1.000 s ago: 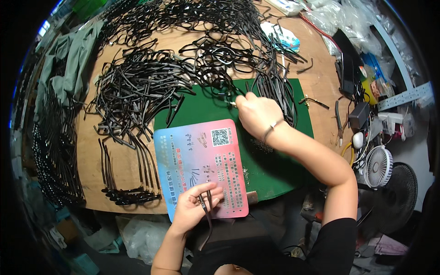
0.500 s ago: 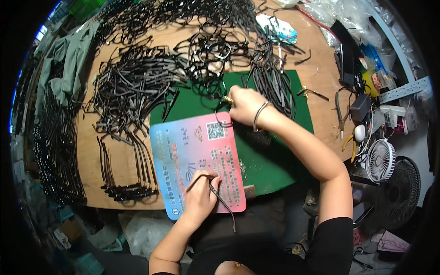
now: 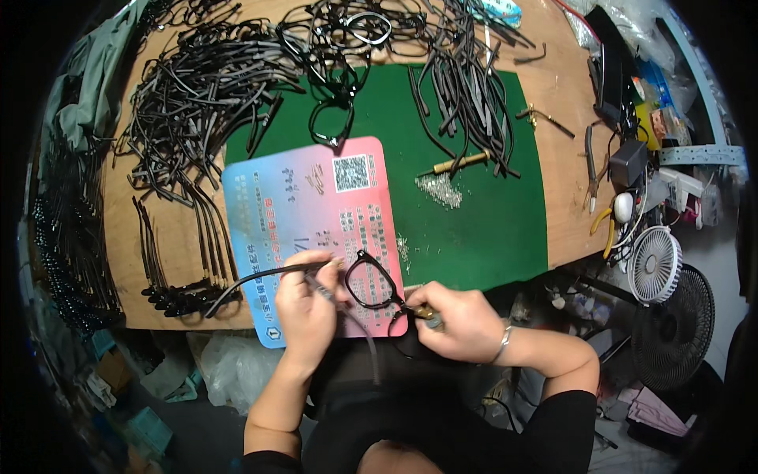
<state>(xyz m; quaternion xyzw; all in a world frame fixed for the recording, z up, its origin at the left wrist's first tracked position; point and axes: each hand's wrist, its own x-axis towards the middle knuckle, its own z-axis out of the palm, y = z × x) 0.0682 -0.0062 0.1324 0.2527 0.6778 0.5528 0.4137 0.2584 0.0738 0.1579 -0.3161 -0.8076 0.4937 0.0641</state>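
L hand [image 3: 306,304]: fingers curled in, nearly closed, gripping dark temple arms [image 3: 264,273]; one juts L past the card edge, another hangs down toward the lap. Fingertips v. near the frame's L lens rim; can't tell if touching. Black glasses frame [image 3: 371,305] is btwn the hands, above the card's lower R part, tilted. R hand [image 3: 458,322]: closed in a pinch, thumb & fingers at the frame's bridge end, w/ a small brass-coloured tool [image 3: 426,313] in the grip; exact hold hidden.

Around, L to R: grey-green cloth [image 3: 91,87] at far L edge; row of dark frames w/ temples [image 3: 185,299] by table's front edge; big heap of loose temples [image 3: 197,103] behind. Pink/blue printed card [image 3: 272,209] partly on green mat [image 3: 505,237]; L hand covers some of its print. Another black frame [image 3: 332,122] touches card's top edge, more frames [image 3: 367,28] piled beyond. R of card: tiny clear/silvery bits [image 3: 440,192] heaped on mat, brass-handled tool [image 3: 462,163] just behind, 2nd temple bunch [image 3: 474,87] near it. Far R: dark-handled pliers [image 3: 591,170], yellow-handled pliers [image 3: 602,231], white fan [image 3: 655,265], black fan [image 3: 679,328].
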